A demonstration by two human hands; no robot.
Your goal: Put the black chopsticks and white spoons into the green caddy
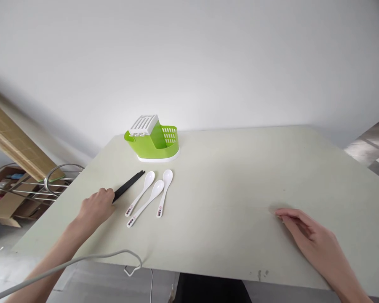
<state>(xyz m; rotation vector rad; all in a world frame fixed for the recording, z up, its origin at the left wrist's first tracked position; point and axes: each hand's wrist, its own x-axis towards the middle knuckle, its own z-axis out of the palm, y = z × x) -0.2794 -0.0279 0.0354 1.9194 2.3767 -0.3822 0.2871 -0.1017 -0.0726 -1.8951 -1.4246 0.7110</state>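
Observation:
My left hand (96,207) is closed around the near end of black chopsticks (129,184) that lie on the pale table (227,176). Just right of them lie three white spoons (150,194), bowls pointing away from me. Beyond them stands a green cutlery drainer (154,141) with a white slotted top. On the right side of the table, my right hand (306,233) rests flat, fingers stretched out, holding nothing.
A grey cable (82,261) runs along the table's near edge. Left of the table, lower down, are a metal wire rack (47,181), a leaning cardboard piece (15,139) and boxes. A white wall stands behind the table.

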